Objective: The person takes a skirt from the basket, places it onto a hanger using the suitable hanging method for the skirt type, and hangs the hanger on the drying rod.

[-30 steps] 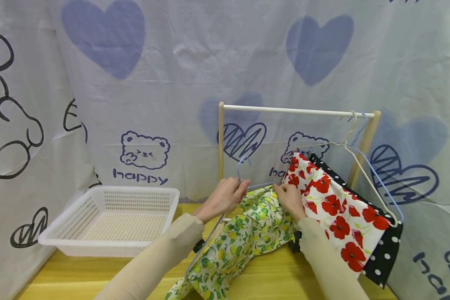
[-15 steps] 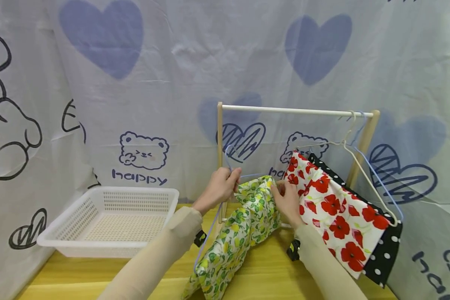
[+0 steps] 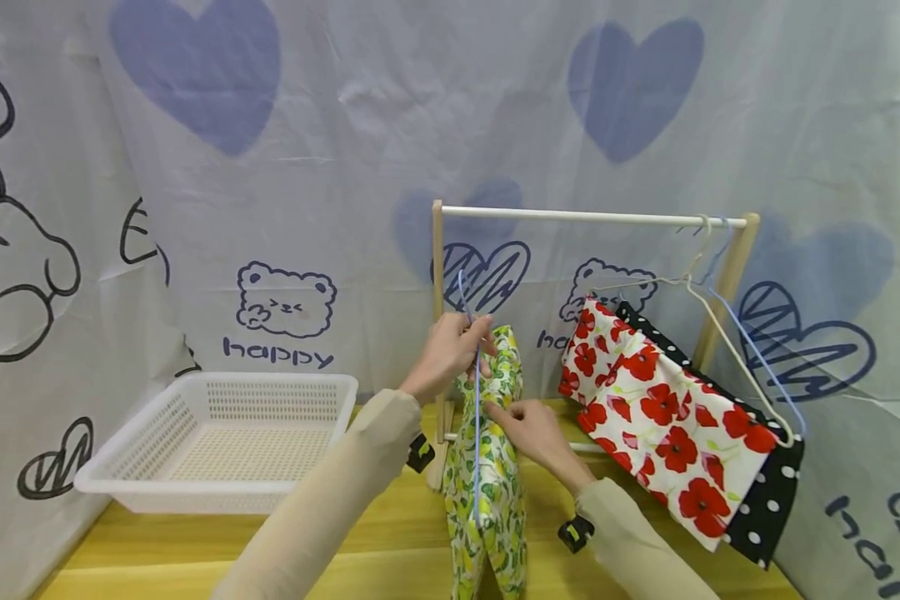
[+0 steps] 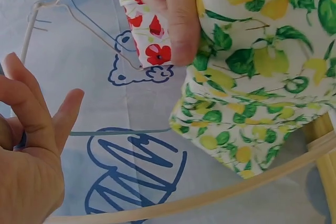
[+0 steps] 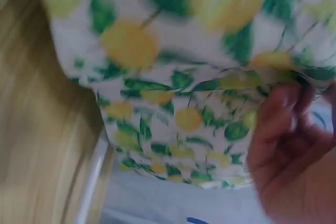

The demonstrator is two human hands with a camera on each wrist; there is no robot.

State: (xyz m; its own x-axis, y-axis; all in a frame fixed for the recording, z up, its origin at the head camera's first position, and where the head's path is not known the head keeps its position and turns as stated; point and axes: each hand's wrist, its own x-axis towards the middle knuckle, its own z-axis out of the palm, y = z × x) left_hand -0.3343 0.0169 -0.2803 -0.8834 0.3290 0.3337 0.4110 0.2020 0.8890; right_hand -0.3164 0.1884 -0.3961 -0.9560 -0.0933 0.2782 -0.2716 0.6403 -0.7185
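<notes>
My left hand point(image 3: 453, 346) holds a pale blue clothes hanger point(image 3: 477, 450) near its neck, with the hook rising above the fingers. Over the hanger drapes a white cloth point(image 3: 504, 467) printed with lemons and green leaves, its two lower ends hanging down over the table. The hanger stands nearly edge-on in the head view. My right hand point(image 3: 532, 429) pinches the cloth at its right side, and the right wrist view shows its curled fingers point(image 5: 278, 114) against the fabric. In the left wrist view, the left hand point(image 4: 31, 140) is in front of the hanger's thin bar point(image 4: 121, 132).
Behind the hands stands a clothes rack point(image 3: 592, 217) with a white rail and wooden posts. At its right end hang a red poppy-print cloth point(image 3: 660, 404) and a black polka-dot cloth point(image 3: 765, 525) on hangers. A white plastic basket point(image 3: 217, 492) sits left on the wooden table point(image 3: 375, 546).
The hanger and lemon-print cloth have turned from slanting to nearly edge-on, and the left hand has risen slightly. The right hand has shifted left and down along the cloth.
</notes>
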